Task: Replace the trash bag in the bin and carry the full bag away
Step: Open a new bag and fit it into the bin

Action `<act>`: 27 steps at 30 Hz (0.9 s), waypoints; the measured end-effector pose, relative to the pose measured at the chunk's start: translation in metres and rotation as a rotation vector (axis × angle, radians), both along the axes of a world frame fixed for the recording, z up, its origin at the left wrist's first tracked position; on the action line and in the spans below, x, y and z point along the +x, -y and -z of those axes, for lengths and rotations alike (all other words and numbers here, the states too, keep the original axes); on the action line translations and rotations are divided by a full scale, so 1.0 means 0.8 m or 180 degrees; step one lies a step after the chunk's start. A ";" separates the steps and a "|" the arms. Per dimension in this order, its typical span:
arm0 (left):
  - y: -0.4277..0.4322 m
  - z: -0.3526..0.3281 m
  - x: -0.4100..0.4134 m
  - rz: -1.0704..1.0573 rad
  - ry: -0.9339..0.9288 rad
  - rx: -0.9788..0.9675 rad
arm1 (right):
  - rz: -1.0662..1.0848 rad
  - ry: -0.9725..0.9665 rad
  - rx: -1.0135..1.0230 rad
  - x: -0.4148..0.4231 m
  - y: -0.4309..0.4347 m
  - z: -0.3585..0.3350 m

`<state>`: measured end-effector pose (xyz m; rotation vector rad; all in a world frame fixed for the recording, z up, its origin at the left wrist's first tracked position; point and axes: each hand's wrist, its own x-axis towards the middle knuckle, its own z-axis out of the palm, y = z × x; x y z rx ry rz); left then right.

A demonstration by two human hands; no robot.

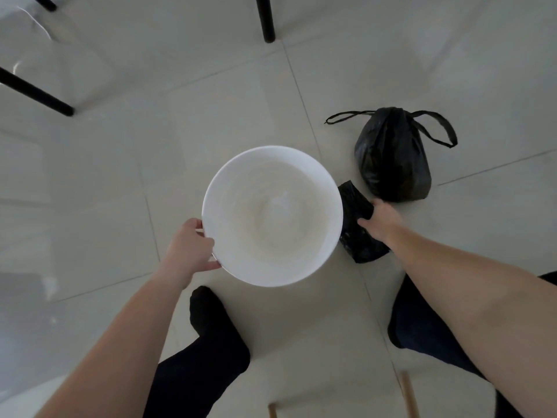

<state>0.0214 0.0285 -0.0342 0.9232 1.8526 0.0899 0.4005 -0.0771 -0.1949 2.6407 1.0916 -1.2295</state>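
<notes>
A round white bin (pixel 272 164) stands on the tiled floor in the middle of the view, with no bag in it. My left hand (pixel 190 248) grips its rim at the near left. To its right lies a folded black trash bag (pixel 357 239) flat on the floor, and my right hand (pixel 379 218) is on it, fingers closed around its upper part. Behind that stands the full black bag (pixel 391 158), tied at the top, its two drawstring loops spread out on the floor.
Black furniture legs stand at the top centre (pixel 265 19) and at the left (pixel 36 92). My feet in black socks (pixel 211 321) are just below the bin. Two wooden legs (pixel 408 393) show at the bottom edge.
</notes>
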 end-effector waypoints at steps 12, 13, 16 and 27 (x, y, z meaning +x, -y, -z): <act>-0.007 -0.008 0.004 0.0229 -0.0046 -0.0124 | 0.0099 -0.0442 0.0058 0.018 -0.004 0.005; -0.007 -0.009 0.004 0.0231 -0.0034 -0.0129 | 0.0087 -0.0468 0.0118 0.019 -0.007 -0.004; -0.004 -0.012 0.005 0.0233 0.0015 -0.0103 | 0.0028 -0.0500 0.0361 0.024 -0.022 -0.036; 0.015 -0.020 0.004 0.0168 0.0213 -0.0070 | -0.0559 -0.0060 0.1605 0.018 -0.096 -0.254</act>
